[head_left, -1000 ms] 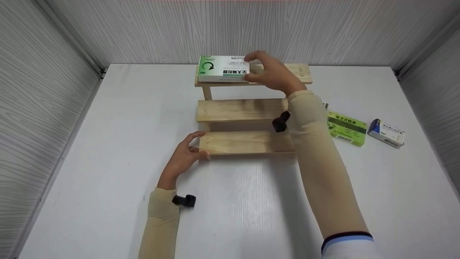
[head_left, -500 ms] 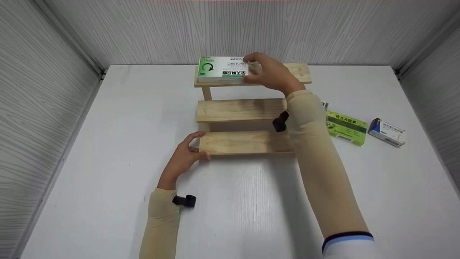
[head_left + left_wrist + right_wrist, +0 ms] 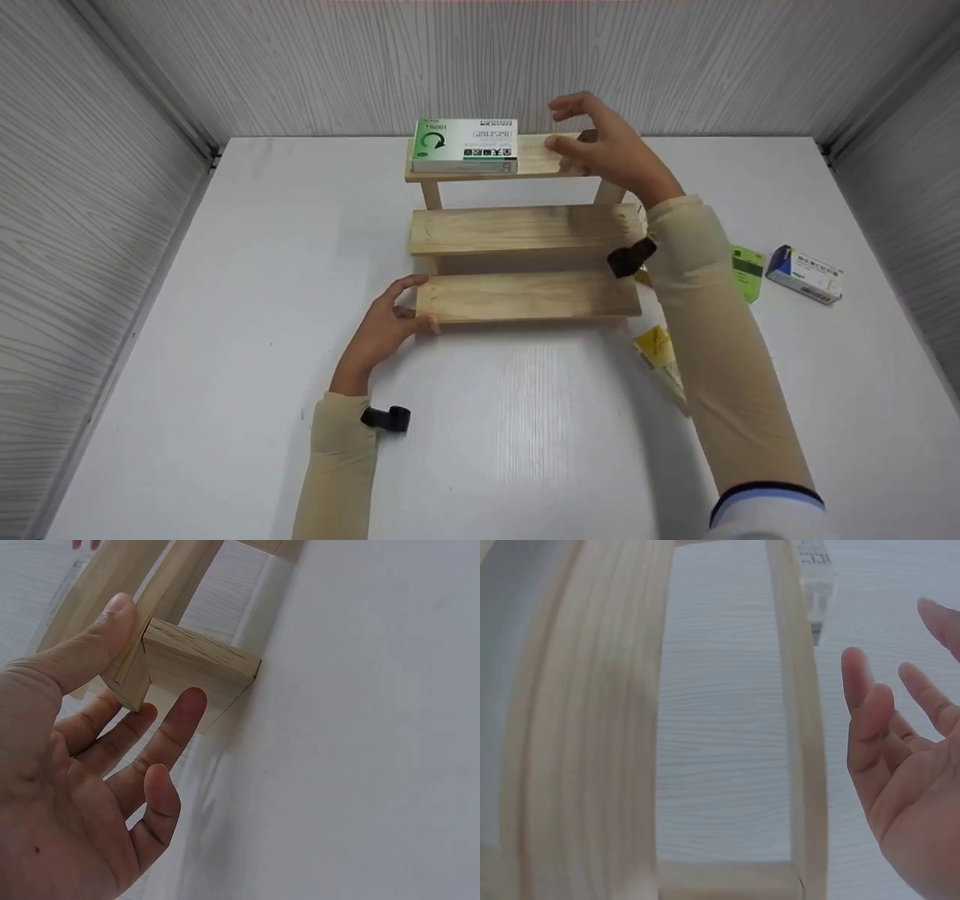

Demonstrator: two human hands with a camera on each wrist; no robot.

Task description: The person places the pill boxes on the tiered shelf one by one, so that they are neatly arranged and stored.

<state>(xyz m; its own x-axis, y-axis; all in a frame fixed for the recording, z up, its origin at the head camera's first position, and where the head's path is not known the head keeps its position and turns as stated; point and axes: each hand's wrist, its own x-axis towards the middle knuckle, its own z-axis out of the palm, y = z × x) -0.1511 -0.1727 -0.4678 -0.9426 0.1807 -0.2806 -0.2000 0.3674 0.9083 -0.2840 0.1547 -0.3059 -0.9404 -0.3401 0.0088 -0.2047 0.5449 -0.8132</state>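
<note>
A three-tier wooden rack (image 3: pixel 510 229) stands on the white table. On the left part of its top shelf lies a green-and-white medicine box (image 3: pixel 465 146); its end (image 3: pixel 817 589) shows in the right wrist view. My left hand (image 3: pixel 379 330) grips the left end of the bottom shelf. In the left wrist view the thumb (image 3: pixel 94 645) presses on the board's edge, with fingertips against its other side. My right hand (image 3: pixel 611 150) is over the right part of the top shelf, apart from the box, fingers spread and holding nothing.
Right of the rack lie a green box (image 3: pixel 748 274), partly behind my right sleeve, and a white-and-blue box (image 3: pixel 806 275). A yellow box (image 3: pixel 660 352) peeks out beside that sleeve. A wood-grain wall (image 3: pixel 337 67) rises behind the table.
My right hand has let go of the medicine box and moved right, its fingers spreading. The box stays on the top shelf. The yellow box has come into view; my left hand has not moved.
</note>
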